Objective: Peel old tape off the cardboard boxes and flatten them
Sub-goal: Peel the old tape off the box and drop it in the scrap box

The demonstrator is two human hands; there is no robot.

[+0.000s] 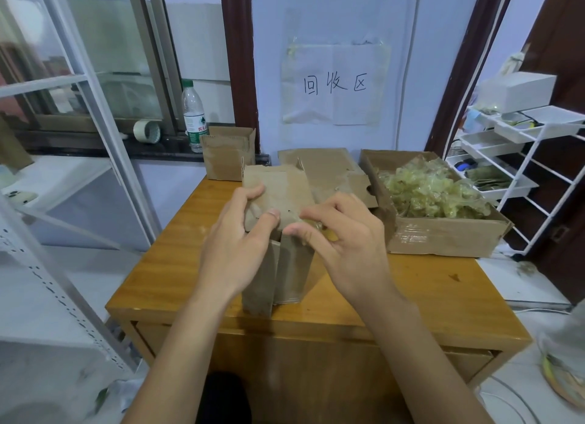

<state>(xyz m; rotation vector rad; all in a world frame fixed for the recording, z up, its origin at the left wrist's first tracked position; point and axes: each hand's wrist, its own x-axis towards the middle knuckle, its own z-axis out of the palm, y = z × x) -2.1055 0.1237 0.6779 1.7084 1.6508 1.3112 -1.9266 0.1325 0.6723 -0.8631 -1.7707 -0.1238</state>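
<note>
R hand [343,233]: thumb + forefinger pinched on a yellowish strip of tape [319,226] at top edge of small box [278,221], other fingers loosely spread. L hand [240,233]: curled round same box, fingers over far flap, thumb pressed on near face, steadying. Box upright at mid-table, near the front edge, flaps up, seam facing down the front.

Risks, judged from here:
- Tape snapping short if pulled fast or at a steep angle; old tape looks brittle, so likely leaves a stub w/ no tab to re-grab.
- Paper skin of cardboard tearing off w/ the tape; top flap already looks scuffed. Low, slow pull along the surface prob. safer.
- Box twisting or crushing under L grip if R pull not countered; thin walls, nothing inside to brace them.
- Box sliding toward front edge of table [177,259] if pull comes toward body.
- Sticky strip clinging to fingers, then hard to drop.

Further out: flattened cardboard [319,164] lying just behind the box, a second small box [226,156] standing at back-left corner, still unflattened. Big open carton [443,233] at right, holding a heap of peeled tape [433,195]; reach across needed to bin the strip, w/ chance of knocking the upright box. Water bottle [193,116] + tape roll [146,131] on sill behind, well apart. Paper sign [335,84] on wall.
</note>
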